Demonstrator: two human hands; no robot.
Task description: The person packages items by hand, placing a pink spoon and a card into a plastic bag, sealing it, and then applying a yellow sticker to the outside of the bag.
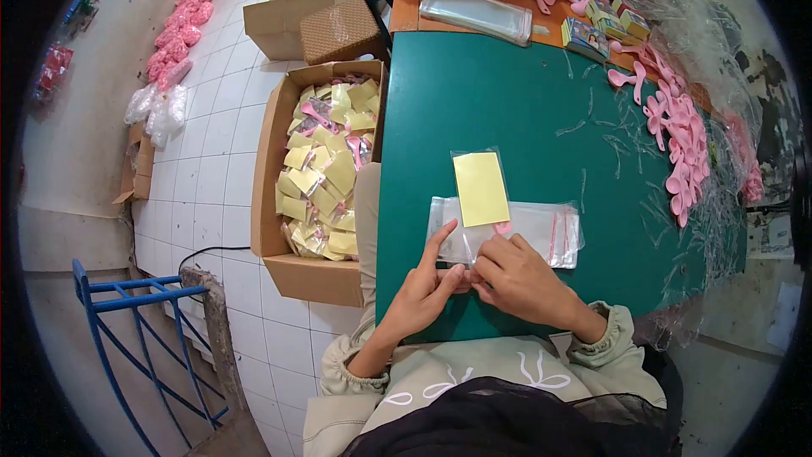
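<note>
A clear plastic bag (501, 171) with a yellow card (481, 189) in it lies on the green table in front of me. The pink tip of a spoon (503, 227) shows just below the card. My left hand (425, 292) grips the near end of the bag between thumb and fingers, its index finger stretched along the side. My right hand (526, 281) is closed in a pinch on the same end, and its fingers cover part of the bag. Under the bag and hands is a stack of flat clear bags (541, 233).
An open carton (269, 203) of packed yellow-card bags stands left of the green table (482, 93). Pink spoons (681, 140) and plastic strips lie along the right side. Small card stacks (585, 40) and a clear bag pack (476, 13) sit at the back. A blue metal rack (148, 296) stands lower left.
</note>
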